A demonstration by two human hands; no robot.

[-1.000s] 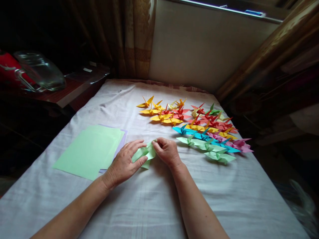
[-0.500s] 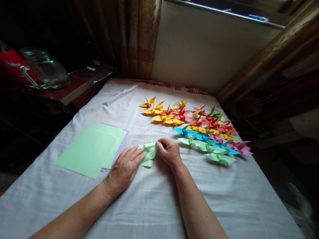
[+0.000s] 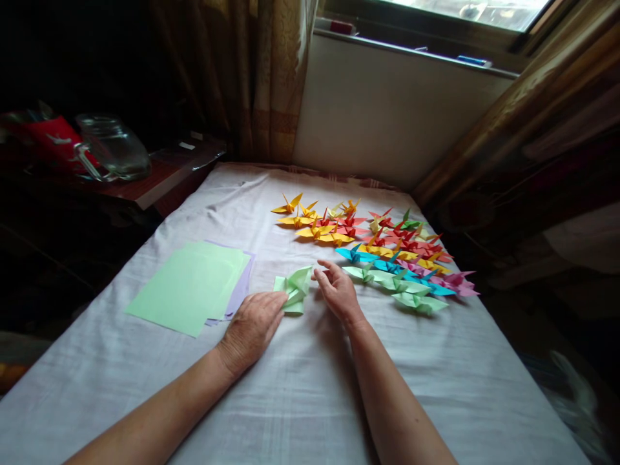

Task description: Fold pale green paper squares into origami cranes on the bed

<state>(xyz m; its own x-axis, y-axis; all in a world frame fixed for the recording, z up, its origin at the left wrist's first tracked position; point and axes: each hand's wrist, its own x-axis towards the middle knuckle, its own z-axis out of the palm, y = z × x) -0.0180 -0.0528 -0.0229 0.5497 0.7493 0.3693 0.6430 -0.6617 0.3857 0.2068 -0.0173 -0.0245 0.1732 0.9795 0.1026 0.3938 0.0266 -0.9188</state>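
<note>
on the white cloth (image 3: 290, 400), the largest share of the work appears done: a broad cluster of folded paper birds (image 3: 380, 250) is laid out toward the right, with pale green ones in its nearest row. to the left, flat green sheets (image 3: 177, 290) are left unfolded, with purple sheets (image 3: 243, 284) showing from under them. the left hand (image 3: 254, 326) is laid palm down, fingers together, over the left side of the part-folded green paper (image 3: 294, 294); whether it is pinched there cannot be told. the right hand (image 3: 339, 294) is held half open just to the right, thumb and fingers parted, with nothing seen in its hold. the part-folded paper lies between the hands; it is judged to be partway through, its flaps loose and no bird shape formed.

the forearms are cut off by the lower edge. the sheets cannot be counted, and some birds are overlapped by others. the paper's left corner is hidden by fingers.
</note>
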